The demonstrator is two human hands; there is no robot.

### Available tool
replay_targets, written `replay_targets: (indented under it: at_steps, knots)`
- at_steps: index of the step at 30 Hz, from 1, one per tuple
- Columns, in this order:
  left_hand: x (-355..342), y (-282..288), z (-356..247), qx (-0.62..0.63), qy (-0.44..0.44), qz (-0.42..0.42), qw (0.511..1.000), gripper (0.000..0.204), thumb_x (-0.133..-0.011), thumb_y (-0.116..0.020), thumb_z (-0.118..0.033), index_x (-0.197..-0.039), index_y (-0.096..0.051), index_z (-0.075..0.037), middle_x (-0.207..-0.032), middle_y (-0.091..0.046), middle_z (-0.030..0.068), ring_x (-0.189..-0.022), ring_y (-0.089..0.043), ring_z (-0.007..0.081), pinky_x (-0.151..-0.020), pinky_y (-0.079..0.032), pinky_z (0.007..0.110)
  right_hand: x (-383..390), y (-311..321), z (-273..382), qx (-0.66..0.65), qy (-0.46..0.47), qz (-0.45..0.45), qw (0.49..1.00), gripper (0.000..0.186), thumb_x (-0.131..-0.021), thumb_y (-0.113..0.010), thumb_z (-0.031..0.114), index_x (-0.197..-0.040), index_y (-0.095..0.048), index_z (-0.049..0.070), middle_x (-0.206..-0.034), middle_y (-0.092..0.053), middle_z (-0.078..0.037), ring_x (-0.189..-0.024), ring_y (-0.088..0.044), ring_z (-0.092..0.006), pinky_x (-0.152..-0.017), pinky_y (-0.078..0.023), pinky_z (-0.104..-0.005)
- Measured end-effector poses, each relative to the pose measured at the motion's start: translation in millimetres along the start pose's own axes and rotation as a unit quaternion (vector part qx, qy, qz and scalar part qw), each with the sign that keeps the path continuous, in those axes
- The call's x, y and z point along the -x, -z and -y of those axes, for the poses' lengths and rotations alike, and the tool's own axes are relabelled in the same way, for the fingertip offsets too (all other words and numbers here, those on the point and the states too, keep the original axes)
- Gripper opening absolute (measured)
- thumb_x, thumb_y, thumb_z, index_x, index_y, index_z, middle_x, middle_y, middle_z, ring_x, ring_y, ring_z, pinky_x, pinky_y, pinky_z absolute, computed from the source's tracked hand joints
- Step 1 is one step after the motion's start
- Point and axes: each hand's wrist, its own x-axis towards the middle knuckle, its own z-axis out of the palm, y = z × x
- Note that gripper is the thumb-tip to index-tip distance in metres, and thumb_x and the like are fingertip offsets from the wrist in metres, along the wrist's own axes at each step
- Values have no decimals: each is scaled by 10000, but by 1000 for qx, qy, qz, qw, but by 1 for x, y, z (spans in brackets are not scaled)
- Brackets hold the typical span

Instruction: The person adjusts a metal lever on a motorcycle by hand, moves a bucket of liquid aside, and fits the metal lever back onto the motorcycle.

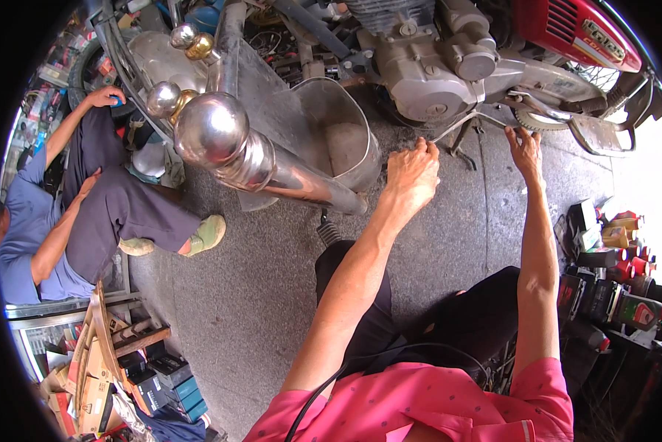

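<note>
Below the grey engine of a motorcycle, a thin bent metal rod runs between my two hands. My left hand is closed, knuckles up, with its fingertips at the rod's left end. At the opposite end my right hand pinches with thumb and fingers. Where the rod meets the engine's underside, I cannot tell whether it is attached. A dark kickstand-like bracket reaches down to the floor between the hands.
A metal post with shiny balls and an open grey bin stand left of my left arm. A person in blue sits at the left. Bottles crowd the right; cardboard boxes lie lower left.
</note>
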Motion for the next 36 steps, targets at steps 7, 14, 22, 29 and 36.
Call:
replay_targets:
  at_steps: [7, 14, 22, 29, 36]
  knots:
    - [1, -1, 1, -9, -5, -12, 1000, 592, -739, -668, -202, -1211, -434, 68, -1239, -458, 262, -981, -587, 327, -841, -478, 388, -3, -4, -5, 5, 14, -2, 1000, 490, -838, -493, 516, -1069, -603, 97, -1027, -541, -221, -1005, -489, -377, -853, -415, -428]
    - [0, -1, 0, -8, -2, -9, 1000, 595, -739, -669, -204, -1208, -430, 73, -1237, -459, 264, -981, -587, 326, -840, -478, 385, -3, -5, -6, 2, 13, -11, 1000, 498, -821, -505, 540, -1072, -599, 120, -1038, -475, -259, -925, -530, -423, -808, -446, -452]
    - [0, 0, -3, -13, -5, -10, 1000, 584, -739, -670, -201, -1194, -434, 78, -1219, -472, 266, -949, -599, 323, -819, -485, 388, -5, -6, -9, 9, 20, -9, 1000, 486, -819, -507, 541, -1067, -596, 132, -1068, -454, -273, -931, -529, -440, -803, -449, -465]
    - [1, -1, -2, -19, -4, -4, 1000, 583, -744, -666, -191, -1196, -423, 87, -1221, -467, 270, -956, -596, 325, -826, -481, 389, -2, -7, -4, 1, 8, -1, 1000, 496, -823, -501, 542, -1056, -589, 113, -1037, -466, -254, -918, -532, -426, -797, -446, -456]
    - [0, -2, -4, -22, -5, -7, 1000, 583, -751, -662, -196, -1199, -420, 89, -1219, -467, 273, -965, -593, 323, -833, -481, 386, -2, -5, -6, -4, 8, -2, 1000, 495, -821, -504, 537, -1068, -586, 116, -1035, -466, -253, -915, -535, -429, -800, -445, -457]
